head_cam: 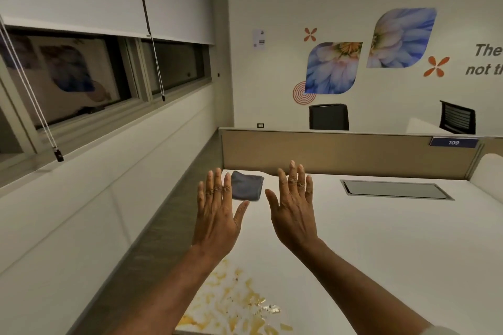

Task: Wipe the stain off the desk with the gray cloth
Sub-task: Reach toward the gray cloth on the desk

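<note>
A folded gray cloth (247, 186) lies on the white desk (381, 239) at its far left corner, close to the partition. A yellow-orange stain (236, 304) is smeared over the desk's near left part, between my forearms. My left hand (217, 212) and my right hand (294, 209) are raised side by side above the desk, backs toward me, fingers spread, holding nothing. The cloth shows between them, partly hidden behind my left fingertips.
A beige partition (340, 153) with a blue "109" tag (453, 142) closes the desk's far edge. A dark cable hatch (394, 189) is set into the desk at the far right. Floor (152, 231) and a window wall lie to the left. Two black chairs stand beyond the partition.
</note>
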Motion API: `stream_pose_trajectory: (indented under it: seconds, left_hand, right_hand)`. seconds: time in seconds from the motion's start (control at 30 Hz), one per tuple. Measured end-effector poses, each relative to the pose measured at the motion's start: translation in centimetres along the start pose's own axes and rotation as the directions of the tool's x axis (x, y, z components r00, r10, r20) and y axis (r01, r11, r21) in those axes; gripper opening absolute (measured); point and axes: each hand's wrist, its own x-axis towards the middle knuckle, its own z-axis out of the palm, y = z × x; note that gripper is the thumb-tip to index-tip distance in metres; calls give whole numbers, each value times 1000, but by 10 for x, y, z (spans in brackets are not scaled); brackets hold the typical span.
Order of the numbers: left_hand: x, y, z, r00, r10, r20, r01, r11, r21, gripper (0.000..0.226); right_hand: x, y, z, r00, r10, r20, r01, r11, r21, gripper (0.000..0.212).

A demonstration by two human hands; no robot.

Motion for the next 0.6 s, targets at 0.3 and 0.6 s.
stream_pose_trajectory:
  seconds: [0.3, 0.6]
  left_hand:
    - [-24, 30, 45, 993, -79, 93, 79, 997, 6, 83]
    - [-54, 26, 79, 958, -171, 232, 169, 985, 30, 84]
  right_hand:
    - [-21, 48, 19, 988, -9, 157, 6, 1000, 22, 79]
    - [-48, 67, 37, 966, -19, 257, 10, 999, 37, 74]
